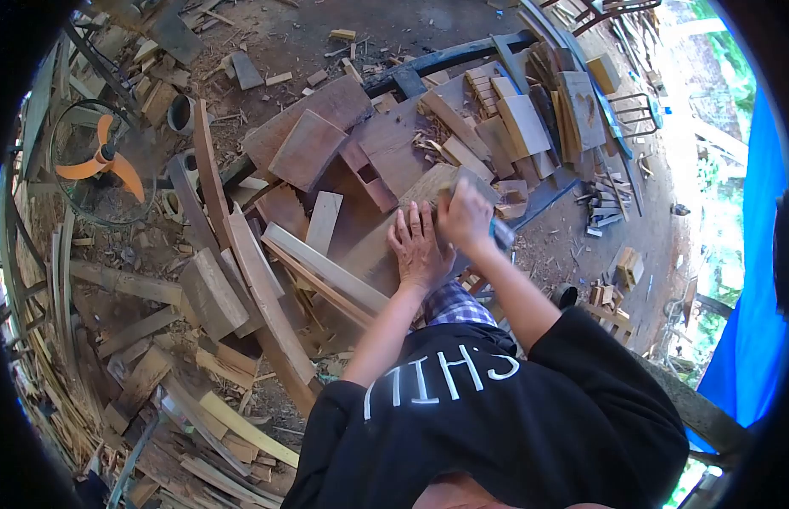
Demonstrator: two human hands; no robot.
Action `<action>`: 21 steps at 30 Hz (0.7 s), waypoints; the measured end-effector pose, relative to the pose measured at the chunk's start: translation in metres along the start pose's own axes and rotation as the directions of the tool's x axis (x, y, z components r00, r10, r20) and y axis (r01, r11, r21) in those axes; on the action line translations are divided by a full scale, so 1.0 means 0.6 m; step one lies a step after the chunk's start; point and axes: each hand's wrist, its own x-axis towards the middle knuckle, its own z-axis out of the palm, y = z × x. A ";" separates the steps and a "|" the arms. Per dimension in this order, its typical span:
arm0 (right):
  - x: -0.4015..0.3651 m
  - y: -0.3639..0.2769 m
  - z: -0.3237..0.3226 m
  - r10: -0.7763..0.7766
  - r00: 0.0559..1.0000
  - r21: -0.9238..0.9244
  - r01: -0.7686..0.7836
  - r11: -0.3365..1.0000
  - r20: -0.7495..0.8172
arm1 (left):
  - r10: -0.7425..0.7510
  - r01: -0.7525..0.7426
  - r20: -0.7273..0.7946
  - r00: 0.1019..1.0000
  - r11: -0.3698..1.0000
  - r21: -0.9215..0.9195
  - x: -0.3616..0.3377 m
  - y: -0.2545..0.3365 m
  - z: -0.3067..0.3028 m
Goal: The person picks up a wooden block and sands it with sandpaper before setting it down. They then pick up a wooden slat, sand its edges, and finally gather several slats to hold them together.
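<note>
My left hand [420, 248] lies flat with its fingers stretched out, pressing on a wooden board [365, 253] in front of my lap. Just right of it, my right hand [467, 217] is closed in a fist over the board's far end, blurred by motion. What the fist holds is hidden, so I cannot tell its kind. A teal and dark object [501, 234] shows beside my right wrist. Beyond my fingertips is a reddish piece with a square hole [368, 174].
A pale narrow plank [326, 270] and a long beam [271, 301] lie to the left. Thick blocks [309, 150] sit ahead, with stacked boards [523, 125] at the right. An orange-bladed fan [106, 159] stands far left. Offcuts and shavings cover the ground.
</note>
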 end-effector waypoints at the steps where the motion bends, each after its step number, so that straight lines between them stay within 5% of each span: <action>1: 0.050 0.005 -0.008 0.037 0.997 0.010 -0.036 0.999 -0.066 | -0.002 0.001 -0.010 1.000 1.000 -0.009 -0.001 0.001 0.000; 5: 0.148 0.006 -0.039 0.146 0.987 0.005 -0.146 0.989 -0.070 | -0.013 0.013 -0.014 1.000 1.000 0.011 -0.006 0.001 -0.001; 6: 0.119 0.015 -0.013 0.067 0.982 0.031 -0.062 0.998 -0.174 | -0.015 0.015 -0.009 1.000 1.000 -0.006 -0.006 0.001 -0.001; 9: -0.025 -0.016 0.008 0.002 0.999 -0.058 0.000 0.998 0.035 | 0.004 -0.004 -0.026 1.000 1.000 0.011 0.001 0.000 -0.001; 17: 0.123 0.005 -0.016 0.037 0.984 -0.023 -0.041 0.999 -0.176 | -0.008 0.010 -0.053 0.999 0.999 0.039 -0.002 -0.004 0.008; 21: -0.012 -0.017 0.003 -0.034 0.997 -0.114 0.026 0.993 -0.067 | -0.014 0.013 -0.031 0.999 0.999 -0.041 0.001 0.000 0.002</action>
